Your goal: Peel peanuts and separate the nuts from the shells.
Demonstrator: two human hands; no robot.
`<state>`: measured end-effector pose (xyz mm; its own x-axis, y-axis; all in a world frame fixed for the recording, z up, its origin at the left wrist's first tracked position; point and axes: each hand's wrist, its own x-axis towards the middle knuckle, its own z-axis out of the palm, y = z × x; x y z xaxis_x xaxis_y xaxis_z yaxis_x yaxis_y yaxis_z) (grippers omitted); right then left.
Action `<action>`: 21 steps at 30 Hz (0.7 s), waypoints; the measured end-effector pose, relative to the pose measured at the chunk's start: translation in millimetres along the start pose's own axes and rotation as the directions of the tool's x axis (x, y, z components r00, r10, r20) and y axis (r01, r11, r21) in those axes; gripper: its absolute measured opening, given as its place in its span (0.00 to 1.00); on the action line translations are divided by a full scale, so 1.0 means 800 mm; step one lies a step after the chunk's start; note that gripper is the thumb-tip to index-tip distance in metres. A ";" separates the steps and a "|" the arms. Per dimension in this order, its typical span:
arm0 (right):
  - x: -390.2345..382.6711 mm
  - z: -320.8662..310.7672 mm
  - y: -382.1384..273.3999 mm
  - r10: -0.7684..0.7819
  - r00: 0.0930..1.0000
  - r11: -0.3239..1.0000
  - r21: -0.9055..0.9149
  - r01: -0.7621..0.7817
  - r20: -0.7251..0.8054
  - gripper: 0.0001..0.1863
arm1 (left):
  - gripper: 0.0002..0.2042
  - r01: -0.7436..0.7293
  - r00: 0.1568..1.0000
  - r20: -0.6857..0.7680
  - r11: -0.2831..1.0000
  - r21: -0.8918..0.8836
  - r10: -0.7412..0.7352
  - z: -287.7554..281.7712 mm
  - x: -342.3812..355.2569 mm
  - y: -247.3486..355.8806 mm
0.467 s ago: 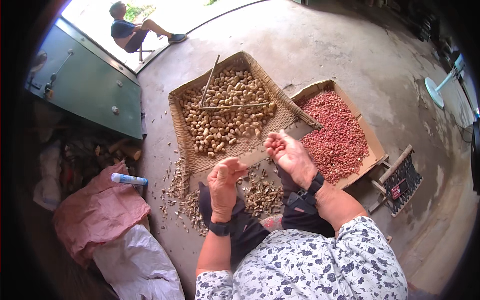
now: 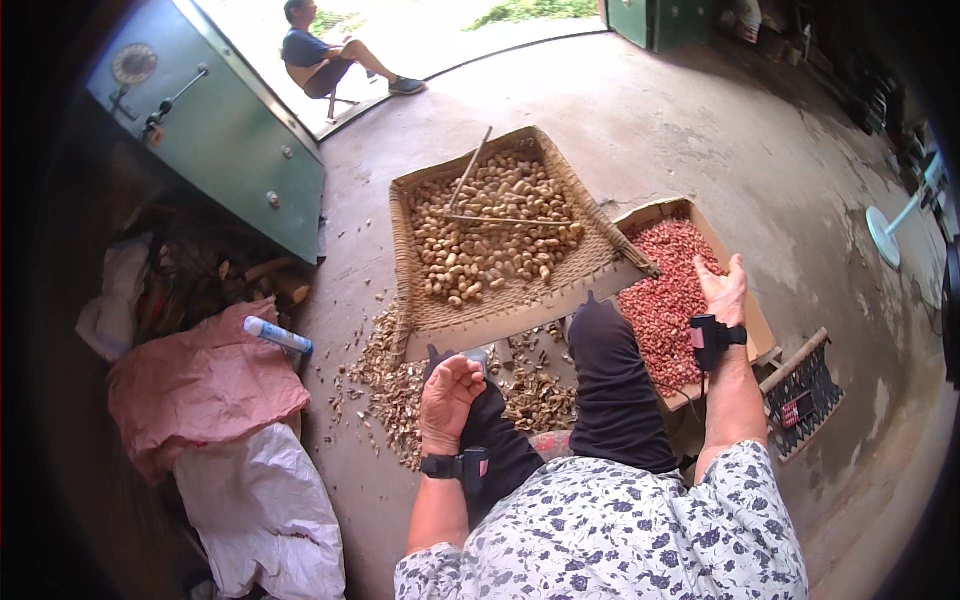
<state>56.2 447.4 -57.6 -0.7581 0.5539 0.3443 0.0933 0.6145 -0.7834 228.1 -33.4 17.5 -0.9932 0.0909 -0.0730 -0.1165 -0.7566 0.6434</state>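
Note:
Over the right part of the cardboard box (image 2: 762,328), my right hand (image 2: 724,292) is open with fingers stretched out, just above the red shelled peanuts (image 2: 655,320). I see no kernels in it. My left hand (image 2: 447,402) hangs over my left thigh with its fingers curled in; whatever they may hold is hidden. In front of my knees is a woven basket (image 2: 500,312) of unshelled peanuts (image 2: 490,230). Two thin sticks (image 2: 515,220) lie across these nuts. Broken peanut shells (image 2: 540,400) cover the floor between and beside my legs.
To the left lie a pink sack (image 2: 210,385), a white sack (image 2: 265,510) and a blue-and-white can (image 2: 278,334). A green metal door (image 2: 225,140) stands beyond. A person (image 2: 335,55) sits in the doorway. Right of the box are a small stool (image 2: 800,395) and a fan (image 2: 885,235).
My right hand has swung right from above my knees to the box and opened; the kernels that lay in it no longer show. My left hand has lowered slightly, fingers curled. The view has shifted.

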 end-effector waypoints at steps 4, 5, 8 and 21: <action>-0.021 -0.065 -0.094 0.189 0.970 0.951 0.218 -0.220 0.153 0.37 | 0.16 -0.061 0.998 -0.026 0.998 -0.009 0.061 -0.011 -0.012 0.008; -0.020 -0.065 -0.092 0.181 0.969 0.951 0.221 -0.216 0.168 0.37 | 0.16 -0.073 0.997 -0.037 0.997 -0.008 0.073 -0.013 -0.014 0.011; -0.014 -0.061 -0.081 0.180 0.946 0.886 0.374 -0.276 0.271 0.33 | 0.15 -0.115 0.992 -0.062 0.993 -0.032 0.112 -0.020 -0.024 0.016; -0.112 0.030 -0.223 0.027 0.611 0.298 0.577 -0.760 0.791 0.10 | 0.14 -0.191 0.974 -0.126 0.982 0.012 0.191 -0.047 -0.027 0.035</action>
<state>92.1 274.6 39.1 -0.9713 -0.0895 -0.2202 0.2318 -0.5621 -0.7939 246.0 -81.0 8.3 -0.9895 -0.1374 -0.0438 0.0755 -0.7525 0.6542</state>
